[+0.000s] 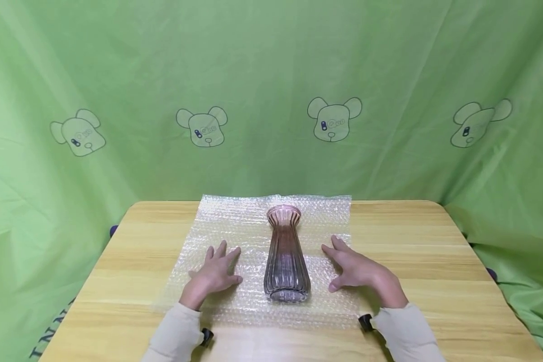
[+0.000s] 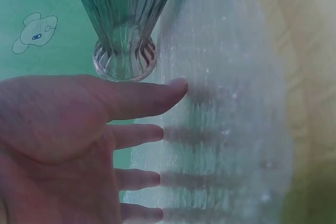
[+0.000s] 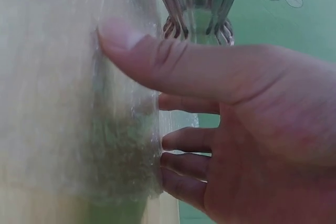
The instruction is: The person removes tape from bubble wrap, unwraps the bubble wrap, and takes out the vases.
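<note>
A ribbed glass vase (image 1: 287, 256), pink at its flared mouth and grey toward the base, lies on its side on a sheet of bubble wrap (image 1: 249, 306), mouth toward the back. To the left of it, my left hand (image 1: 214, 274) is spread with straight fingers, fingertips right at the wrap. My right hand (image 1: 355, 269) is on the other side, its fingers extended and close to the wrap's right edge. In the right wrist view the thumb (image 3: 173, 61) reaches over the sheet. Neither hand holds the vase, which shows beyond both thumbs in the wrist views.
The bubble wrap lies on a light wooden table (image 1: 434, 261) and reaches its back edge. A green cloth (image 1: 262, 75) printed with bear heads hangs behind and at both sides. Dark bands (image 1: 365, 323) sit at the wrists, by the pale sleeves (image 1: 407, 332).
</note>
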Action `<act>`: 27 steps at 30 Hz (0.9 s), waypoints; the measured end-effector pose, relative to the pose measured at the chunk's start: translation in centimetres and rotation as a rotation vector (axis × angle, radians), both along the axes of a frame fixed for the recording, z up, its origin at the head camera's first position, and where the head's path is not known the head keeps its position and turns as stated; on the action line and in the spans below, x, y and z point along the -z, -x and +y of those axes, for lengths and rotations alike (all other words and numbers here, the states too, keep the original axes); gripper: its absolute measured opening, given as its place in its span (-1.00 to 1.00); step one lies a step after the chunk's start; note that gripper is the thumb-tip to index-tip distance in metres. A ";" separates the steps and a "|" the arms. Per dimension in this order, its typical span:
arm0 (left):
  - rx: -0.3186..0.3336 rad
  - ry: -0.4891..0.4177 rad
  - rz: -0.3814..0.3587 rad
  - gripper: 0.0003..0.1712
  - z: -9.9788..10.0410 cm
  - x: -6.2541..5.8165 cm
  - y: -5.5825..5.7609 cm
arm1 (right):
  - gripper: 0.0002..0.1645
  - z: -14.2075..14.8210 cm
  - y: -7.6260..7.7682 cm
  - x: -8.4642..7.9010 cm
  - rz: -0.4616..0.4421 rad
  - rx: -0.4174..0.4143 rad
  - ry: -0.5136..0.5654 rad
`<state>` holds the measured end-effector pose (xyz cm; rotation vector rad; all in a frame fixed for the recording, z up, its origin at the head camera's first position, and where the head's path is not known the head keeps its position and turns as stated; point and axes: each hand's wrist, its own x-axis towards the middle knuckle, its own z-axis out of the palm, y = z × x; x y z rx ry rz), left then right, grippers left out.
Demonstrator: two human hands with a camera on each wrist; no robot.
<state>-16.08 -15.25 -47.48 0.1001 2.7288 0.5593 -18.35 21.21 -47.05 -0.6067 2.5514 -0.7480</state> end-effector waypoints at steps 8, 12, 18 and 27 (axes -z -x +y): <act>0.011 0.011 -0.004 0.02 -0.1 -0.1 -0.5 | 0.28 -0.3 0.4 -0.5 -0.014 -0.021 -0.055; 0.013 0.011 -0.004 0.02 0.0 -0.3 -0.5 | 0.27 -0.6 0.2 -0.5 0.022 -0.011 -0.058; 0.026 0.007 0.010 0.02 0.1 -0.2 -0.5 | 0.34 -0.9 0.1 -0.2 0.077 -0.017 -0.067; 0.000 -0.006 0.003 0.03 0.1 -0.3 -0.3 | -0.05 -1.1 0.2 -0.1 0.087 -0.022 -0.071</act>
